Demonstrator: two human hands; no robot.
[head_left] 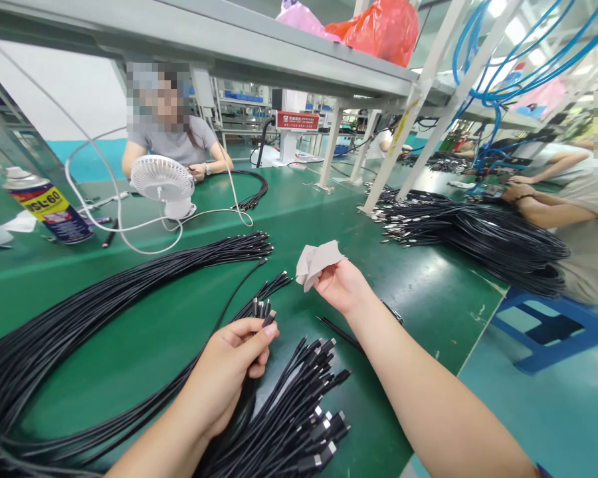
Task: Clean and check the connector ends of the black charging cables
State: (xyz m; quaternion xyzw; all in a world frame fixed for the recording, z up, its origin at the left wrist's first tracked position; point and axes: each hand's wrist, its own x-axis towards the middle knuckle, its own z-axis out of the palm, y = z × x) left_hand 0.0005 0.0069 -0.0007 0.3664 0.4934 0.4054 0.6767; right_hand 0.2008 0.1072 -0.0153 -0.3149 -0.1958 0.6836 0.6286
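My left hand [242, 352] is closed round a few black USB cables [264, 311], their metal plug ends sticking up past the thumb. My right hand [341, 285] pinches a folded pale grey cloth [319, 260], held above the green table just right of the left hand. Below the left hand spreads a bundle of black cables [303, 398] with silver-tipped plugs. A longer bundle [129, 285] curves across the left of the table, and a few cable ends [276, 282] lie between it and my hands.
A white fan [162, 179] and a spray can [50, 206] stand at the back left, with a loose white cord around. Across the table sits a person [179, 136]. At the right are a cable pile [468, 229], shelf posts [403, 143], another person's arm [548, 206] and a blue stool [553, 325].
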